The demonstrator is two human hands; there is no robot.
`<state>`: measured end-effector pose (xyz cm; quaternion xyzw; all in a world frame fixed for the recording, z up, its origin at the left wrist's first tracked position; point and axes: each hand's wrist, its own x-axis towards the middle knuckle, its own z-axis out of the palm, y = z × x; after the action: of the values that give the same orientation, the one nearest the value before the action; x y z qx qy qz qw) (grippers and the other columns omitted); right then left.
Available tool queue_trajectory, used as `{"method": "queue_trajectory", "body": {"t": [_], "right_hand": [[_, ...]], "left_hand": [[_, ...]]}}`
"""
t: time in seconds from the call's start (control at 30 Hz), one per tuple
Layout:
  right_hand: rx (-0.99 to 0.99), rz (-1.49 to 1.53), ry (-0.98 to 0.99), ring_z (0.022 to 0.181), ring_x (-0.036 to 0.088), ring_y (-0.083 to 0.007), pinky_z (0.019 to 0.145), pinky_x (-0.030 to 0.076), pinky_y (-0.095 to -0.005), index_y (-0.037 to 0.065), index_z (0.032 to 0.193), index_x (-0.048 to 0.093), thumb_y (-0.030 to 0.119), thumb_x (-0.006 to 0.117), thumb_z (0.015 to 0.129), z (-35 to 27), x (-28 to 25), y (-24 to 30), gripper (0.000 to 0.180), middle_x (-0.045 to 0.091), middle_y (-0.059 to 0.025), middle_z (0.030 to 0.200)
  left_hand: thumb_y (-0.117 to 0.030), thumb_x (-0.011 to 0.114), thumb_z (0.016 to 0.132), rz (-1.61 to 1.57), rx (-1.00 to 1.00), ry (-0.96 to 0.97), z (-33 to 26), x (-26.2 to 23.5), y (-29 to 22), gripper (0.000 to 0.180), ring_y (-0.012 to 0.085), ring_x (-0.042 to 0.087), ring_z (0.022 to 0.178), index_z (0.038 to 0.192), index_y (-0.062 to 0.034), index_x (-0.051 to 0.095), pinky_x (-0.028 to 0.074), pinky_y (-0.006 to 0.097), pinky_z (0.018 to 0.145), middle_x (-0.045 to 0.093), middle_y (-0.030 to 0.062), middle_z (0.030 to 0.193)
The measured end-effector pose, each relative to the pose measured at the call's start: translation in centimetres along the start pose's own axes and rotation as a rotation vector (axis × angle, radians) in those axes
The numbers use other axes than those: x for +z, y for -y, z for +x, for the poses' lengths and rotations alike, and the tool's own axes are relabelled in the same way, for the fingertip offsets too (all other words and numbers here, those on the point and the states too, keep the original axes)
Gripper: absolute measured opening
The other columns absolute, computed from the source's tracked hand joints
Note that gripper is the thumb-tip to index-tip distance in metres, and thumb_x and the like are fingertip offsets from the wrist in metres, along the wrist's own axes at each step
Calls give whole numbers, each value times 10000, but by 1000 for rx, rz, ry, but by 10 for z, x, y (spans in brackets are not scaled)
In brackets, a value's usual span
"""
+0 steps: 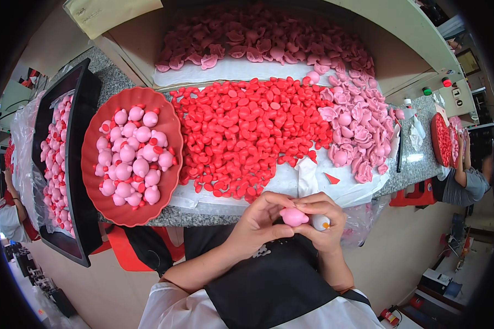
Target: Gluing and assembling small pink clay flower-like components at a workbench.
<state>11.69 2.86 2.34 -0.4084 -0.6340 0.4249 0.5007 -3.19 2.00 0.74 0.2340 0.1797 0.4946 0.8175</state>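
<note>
Just past the near edge of the bench, both of my hands meet around one small pink round piece [295,217] with a short nub. My left hand [252,222] is closed on it with thumb and fingertips. The fingers of my right hand [330,215] touch its other side, while the same hand is wrapped around a small white squeeze bottle [319,221] whose orange tip points down toward me. Behind my hands spreads a heap of red oval pieces [252,126]. Pink curved shell pieces [359,120] lie piled to its right.
A red scalloped bowl [91,181] of pink balls with red parts stands at left, beside a black tray [82,219] of similar ones. A shelf [129,52] holds more pink shells. White cloth [307,175] lies near my right hand. People sit at both sides.
</note>
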Motion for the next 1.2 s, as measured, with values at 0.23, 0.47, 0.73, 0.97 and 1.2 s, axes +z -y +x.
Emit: {"method": "queue_trajectory", "body": {"t": [0.23,0.47,0.73,0.97,1.2], "right_hand": [[22,204,42,794,577,-223,677,462,-292,-9,774,574,-29,686,568,-6,-9,-4,235,580,-162,853],[128,296,-47,835,555,-267,730,440,-332,-10,745,519,7,668,615,-13,-10,-6,199,550,-225,886],[88,303,-133,839,551,-284,746,434,-351,-8,748,495,4,642,637,-19,0,-12,184,543,-217,895],[75,400,-171,837,563,-261,733,442,-313,-22,762,543,-89,600,631,-19,11,-14,157,561,-210,892],[22,217,-188,828,566,-230,725,435,-284,-21,748,563,-89,608,613,-21,20,-14,158,566,-198,892]], "left_hand": [[0,575,719,188,88,56,-1,-9,16,300,148,451,943,1002,-14,477,352,265,809,496,75,958],[-17,600,700,374,313,-29,5,-4,29,302,162,451,930,983,-9,496,341,289,830,490,77,966],[-32,623,676,577,414,-40,6,-7,26,294,182,472,922,948,-7,516,355,299,829,511,98,967],[-119,682,624,1002,424,16,7,-7,-1,379,224,509,861,944,-18,507,376,361,816,503,123,954],[-129,701,580,1295,610,71,7,-18,-10,376,251,534,805,913,-34,553,423,348,729,543,109,874]]}}
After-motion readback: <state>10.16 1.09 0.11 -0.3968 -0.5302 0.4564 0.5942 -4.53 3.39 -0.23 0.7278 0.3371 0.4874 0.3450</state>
